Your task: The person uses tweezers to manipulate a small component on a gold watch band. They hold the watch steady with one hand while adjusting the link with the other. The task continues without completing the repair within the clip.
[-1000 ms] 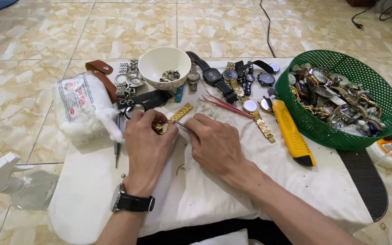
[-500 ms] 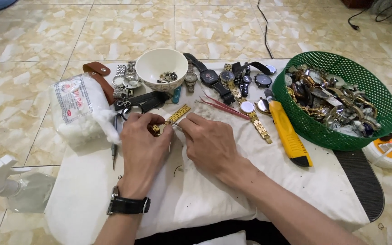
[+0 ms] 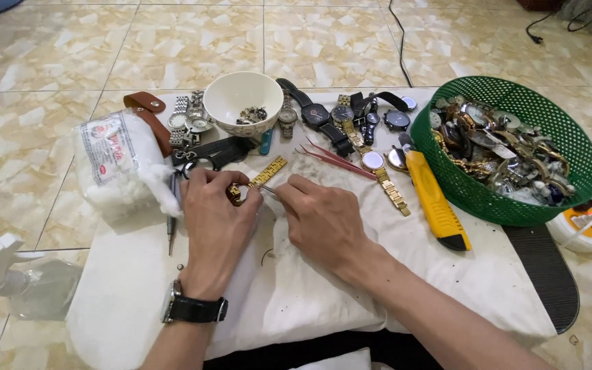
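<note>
Both hands are down on the white cloth (image 3: pixel 323 288) that covers our low work table. Our left hand (image 3: pixel 215 223), with a black-strapped wristwatch (image 3: pixel 193 310) on the wrist, is curled around a gold watch (image 3: pixel 236 194), pinching the case between thumb and fingers. Its gold link bracelet (image 3: pixel 267 173) sticks out past the fingertips and lies flat on the cloth, angled up to the right. Our right hand (image 3: pixel 323 219) is closed on a thin metal tool (image 3: pixel 268 190), tip pointed right at the watch case. We can't tell if the tip actually touches it, it's too small to see.

Just left of the left hand there's a small screwdriver (image 3: pixel 171 223) lying upright-ish along the cloth edge, and beside that a plastic bag of white cotton (image 3: pixel 121 164). Right of our hands: pink tweezers (image 3: pixel 334 159), another gold watch with a white dial (image 3: pixel 381 171), and a yellow utility knife (image 3: pixel 436 202) lying diagonally.

Further back sits a white bowl (image 3: pixel 241 103) with a few small metal bits inside, a brown leather strap (image 3: pixel 151 113) to its left, some silver watches (image 3: pixel 190 120) next to it, and a row of dark watches (image 3: pixel 337 116) to the right. Far right is a green mesh basket (image 3: pixel 549 130) piled with loads of watches, touching the cloth edge. All of it sits on a beige tiled floor (image 3: pixel 173 41).
</note>
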